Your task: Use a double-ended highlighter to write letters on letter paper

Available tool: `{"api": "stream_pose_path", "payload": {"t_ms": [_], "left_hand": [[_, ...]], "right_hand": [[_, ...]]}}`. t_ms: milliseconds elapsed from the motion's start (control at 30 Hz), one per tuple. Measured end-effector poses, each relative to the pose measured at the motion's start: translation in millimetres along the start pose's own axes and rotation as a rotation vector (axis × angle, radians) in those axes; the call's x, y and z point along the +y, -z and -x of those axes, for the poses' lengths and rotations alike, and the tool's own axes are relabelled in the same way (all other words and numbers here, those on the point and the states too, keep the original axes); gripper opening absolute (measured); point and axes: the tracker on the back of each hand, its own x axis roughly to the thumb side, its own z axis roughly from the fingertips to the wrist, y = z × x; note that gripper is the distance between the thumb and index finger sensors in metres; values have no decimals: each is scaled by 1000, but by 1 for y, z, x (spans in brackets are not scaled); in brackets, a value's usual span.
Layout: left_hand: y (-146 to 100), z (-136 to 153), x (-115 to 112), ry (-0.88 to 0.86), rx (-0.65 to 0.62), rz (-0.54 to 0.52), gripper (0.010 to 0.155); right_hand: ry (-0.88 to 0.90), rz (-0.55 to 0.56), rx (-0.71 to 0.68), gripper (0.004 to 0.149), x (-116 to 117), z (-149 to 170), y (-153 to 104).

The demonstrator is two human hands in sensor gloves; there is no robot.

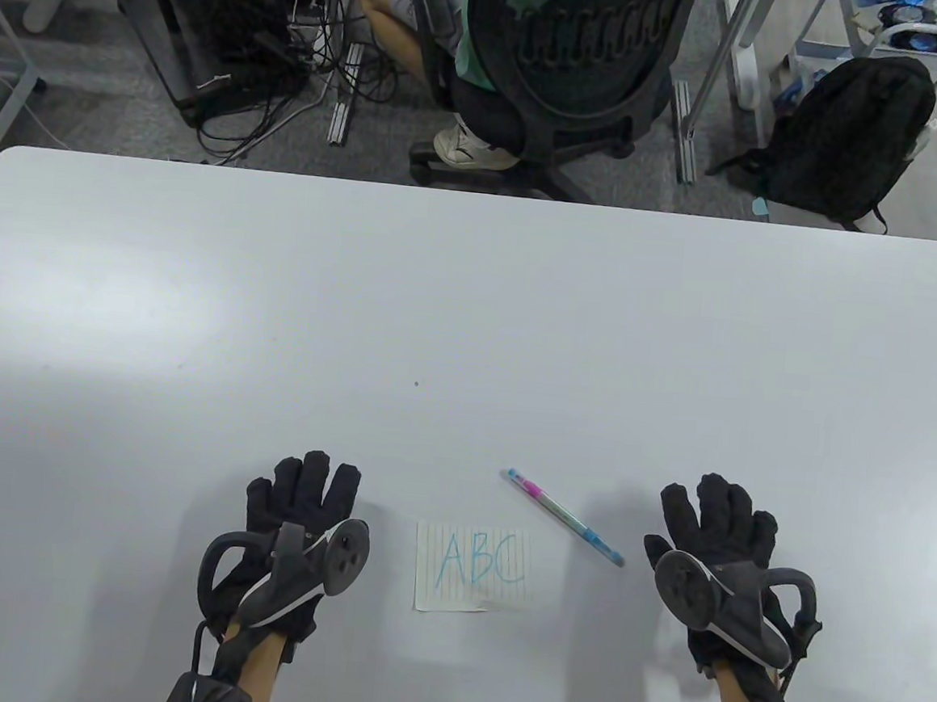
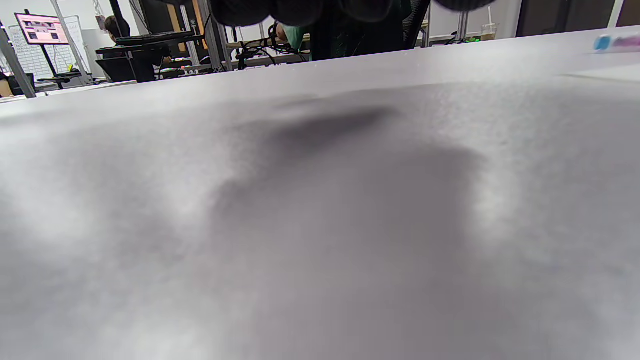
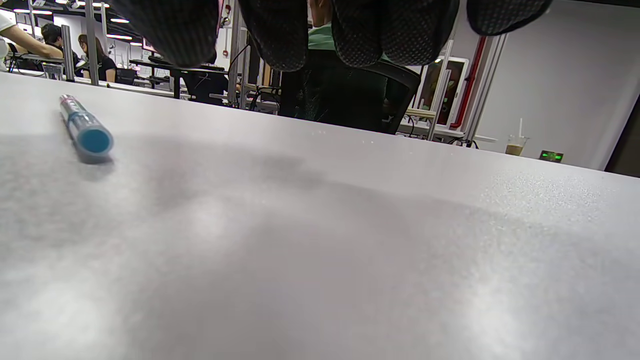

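The left hand lies flat over the white surface at the left, its fingers straight, slightly spread and holding nothing. Just to its right, apart from it, sits the small lined letter paper with "ABC" written on it in blue. Beyond the paper's upper right corner the double-ended highlighter lies loose on the surface, slanting from upper left to lower right, a pink band near its far end and its blue end nearest the right hand. That hand rests just right of the pen's blue tip, not touching it, fingers straight, spread and empty; in the right wrist view the highlighter lies well left of the fingertips
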Motion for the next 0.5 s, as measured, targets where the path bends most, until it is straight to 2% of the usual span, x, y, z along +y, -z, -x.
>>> {"api": "stream_pose_path", "payload": {"t_ms": [500], "left_hand": [[-1,-3,-1,19,-8,-1,68]], "right_hand": [[-19,15,-8,66,0,-3,0]]}}
